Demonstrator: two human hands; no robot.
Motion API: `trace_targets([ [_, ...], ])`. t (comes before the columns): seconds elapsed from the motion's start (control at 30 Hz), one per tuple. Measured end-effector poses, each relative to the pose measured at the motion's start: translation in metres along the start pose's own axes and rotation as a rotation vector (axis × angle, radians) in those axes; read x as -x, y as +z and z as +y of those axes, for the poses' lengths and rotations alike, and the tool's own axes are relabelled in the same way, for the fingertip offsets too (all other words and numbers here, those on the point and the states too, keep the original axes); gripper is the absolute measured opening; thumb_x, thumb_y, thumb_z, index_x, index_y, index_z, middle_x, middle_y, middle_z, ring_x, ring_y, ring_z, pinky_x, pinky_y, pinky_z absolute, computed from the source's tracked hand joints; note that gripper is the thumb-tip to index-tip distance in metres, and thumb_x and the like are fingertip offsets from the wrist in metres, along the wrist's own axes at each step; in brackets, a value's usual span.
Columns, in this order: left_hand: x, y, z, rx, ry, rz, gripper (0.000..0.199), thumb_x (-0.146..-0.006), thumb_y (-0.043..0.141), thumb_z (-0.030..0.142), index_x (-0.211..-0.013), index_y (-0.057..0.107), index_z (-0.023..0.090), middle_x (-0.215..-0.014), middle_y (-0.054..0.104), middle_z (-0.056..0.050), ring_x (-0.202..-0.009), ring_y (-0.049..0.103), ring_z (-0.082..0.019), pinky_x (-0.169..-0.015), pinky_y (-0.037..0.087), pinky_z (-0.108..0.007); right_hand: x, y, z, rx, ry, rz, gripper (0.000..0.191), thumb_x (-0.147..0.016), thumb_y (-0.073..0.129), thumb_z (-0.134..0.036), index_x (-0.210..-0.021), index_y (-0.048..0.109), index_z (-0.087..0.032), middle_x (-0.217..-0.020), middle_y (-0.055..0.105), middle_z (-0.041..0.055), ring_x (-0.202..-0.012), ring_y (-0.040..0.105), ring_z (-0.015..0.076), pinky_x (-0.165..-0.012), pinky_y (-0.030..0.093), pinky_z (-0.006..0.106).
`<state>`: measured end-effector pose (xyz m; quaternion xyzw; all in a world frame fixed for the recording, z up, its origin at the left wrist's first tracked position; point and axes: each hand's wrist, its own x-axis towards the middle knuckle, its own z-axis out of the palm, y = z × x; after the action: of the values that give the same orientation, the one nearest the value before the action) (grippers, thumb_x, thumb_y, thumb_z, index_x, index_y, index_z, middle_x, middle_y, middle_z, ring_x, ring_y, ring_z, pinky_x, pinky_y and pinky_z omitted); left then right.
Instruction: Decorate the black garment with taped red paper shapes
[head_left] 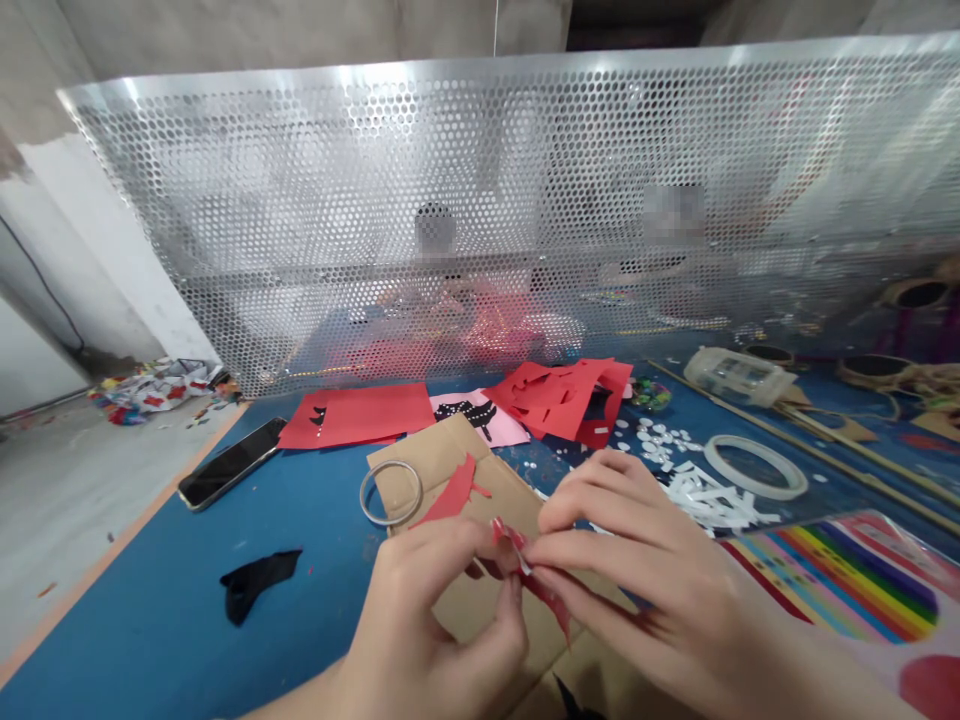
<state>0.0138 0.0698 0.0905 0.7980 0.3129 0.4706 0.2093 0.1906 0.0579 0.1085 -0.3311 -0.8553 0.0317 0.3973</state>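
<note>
My left hand (435,625) and my right hand (637,570) meet above a brown kraft paper bag (480,500), pinching a strip of red paper (544,590) between their fingertips. Part of the strip hangs below my right fingers. A jagged red paper cutout (450,492) lies on the bag, just beyond my left hand. A clear tape ring (390,492) rests on the bag's left corner. Beyond my right hand are white paper scraps (709,500).
The blue table (135,620) holds a smartphone (231,462), a black paper scrap (259,583), red sheets (356,415), and a tape roll (756,467). A rainbow-printed sheet (840,580) lies at right. A perforated metal screen (480,220) stands behind, with two people (435,235) visible through it.
</note>
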Motion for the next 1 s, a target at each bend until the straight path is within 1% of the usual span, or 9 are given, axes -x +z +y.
trace_targets([
  [0.2, 0.001, 0.002, -0.003, -0.041, 0.041, -0.017, 0.019, -0.067, 0.053, 0.001, -0.074, 0.057, 0.017, -0.066, 0.064, 0.001, -0.058, 0.058, -0.011, -0.057, 0.048, -0.019, 0.001, 0.003, -0.006, 0.187, -0.036, 0.007, 0.029, -0.094, 0.037, -0.013, -0.081, 0.063, -0.017, -0.078, 0.059, 0.0019, -0.075, 0.049, 0.0153, -0.081, 0.029, 0.037],
  [0.3, 0.002, 0.002, -0.004, -0.043, 0.042, -0.015, 0.021, -0.066, 0.052, -0.001, -0.076, 0.057, 0.017, -0.066, 0.063, 0.001, -0.059, 0.058, -0.011, -0.059, 0.048, -0.018, 0.002, 0.007, -0.007, 0.211, -0.054, 0.025, 0.028, -0.093, 0.037, -0.011, -0.081, 0.062, -0.016, -0.078, 0.058, 0.0021, -0.074, 0.049, 0.0156, -0.081, 0.028, 0.038],
  [0.43, 0.002, 0.001, -0.004, -0.032, 0.035, -0.02, 0.022, -0.065, 0.051, -0.001, -0.077, 0.056, 0.017, -0.067, 0.062, 0.001, -0.059, 0.058, -0.01, -0.059, 0.048, -0.018, 0.003, 0.01, -0.006, 0.2, -0.045, 0.023, 0.025, -0.09, 0.039, -0.008, -0.079, 0.06, -0.016, -0.076, 0.058, 0.0012, -0.073, 0.049, 0.0151, -0.081, 0.028, 0.037],
  [0.57, 0.001, 0.002, -0.001, -0.029, 0.016, -0.049, 0.019, -0.064, 0.051, 0.0, -0.071, 0.056, 0.016, -0.062, 0.061, 0.002, -0.055, 0.057, -0.009, -0.056, 0.046, -0.016, 0.003, 0.01, -0.002, 0.153, -0.035, 0.018, 0.024, -0.09, 0.039, -0.009, -0.077, 0.057, -0.017, -0.08, 0.059, 0.0009, -0.075, 0.049, 0.015, -0.082, 0.027, 0.036],
  [0.67, -0.001, 0.002, 0.001, 0.013, -0.047, -0.074, 0.017, -0.066, 0.05, 0.001, -0.069, 0.056, 0.016, -0.061, 0.061, 0.003, -0.054, 0.056, -0.009, -0.055, 0.045, -0.016, 0.002, 0.006, 0.0, 0.066, -0.014, 0.018, 0.019, -0.087, 0.044, -0.008, -0.078, 0.058, -0.017, -0.08, 0.058, -0.0001, -0.074, 0.049, 0.0138, -0.08, 0.029, 0.034],
  [0.77, -0.003, 0.001, 0.0, 0.041, -0.121, -0.094, 0.016, -0.069, 0.049, 0.002, -0.068, 0.056, 0.017, -0.062, 0.06, 0.003, -0.056, 0.054, -0.009, -0.056, 0.045, -0.017, 0.001, 0.004, 0.0, -0.008, 0.023, 0.043, 0.015, -0.085, 0.051, -0.007, -0.083, 0.06, -0.017, -0.079, 0.057, -0.0002, -0.075, 0.049, 0.0132, -0.079, 0.031, 0.032],
  [0.9, -0.003, 0.0, -0.002, 0.038, -0.142, -0.102, 0.016, -0.069, 0.05, 0.002, -0.069, 0.057, 0.017, -0.062, 0.058, 0.003, -0.056, 0.053, -0.009, -0.057, 0.044, -0.018, 0.0, 0.005, -0.001, 0.0, -0.006, 0.068, 0.013, -0.087, 0.052, -0.009, -0.083, 0.062, -0.018, -0.078, 0.058, -0.0002, -0.073, 0.049, 0.0133, -0.079, 0.032, 0.033],
  [1.0, -0.001, 0.001, -0.003, 0.041, -0.136, -0.105, 0.017, -0.069, 0.05, 0.001, -0.07, 0.057, 0.017, -0.063, 0.059, 0.003, -0.057, 0.053, -0.009, -0.057, 0.044, -0.018, 0.001, 0.007, -0.002, 0.029, -0.022, 0.09, 0.016, -0.088, 0.05, -0.009, -0.079, 0.061, -0.017, -0.076, 0.058, -0.0005, -0.071, 0.048, 0.0129, -0.077, 0.032, 0.032],
])
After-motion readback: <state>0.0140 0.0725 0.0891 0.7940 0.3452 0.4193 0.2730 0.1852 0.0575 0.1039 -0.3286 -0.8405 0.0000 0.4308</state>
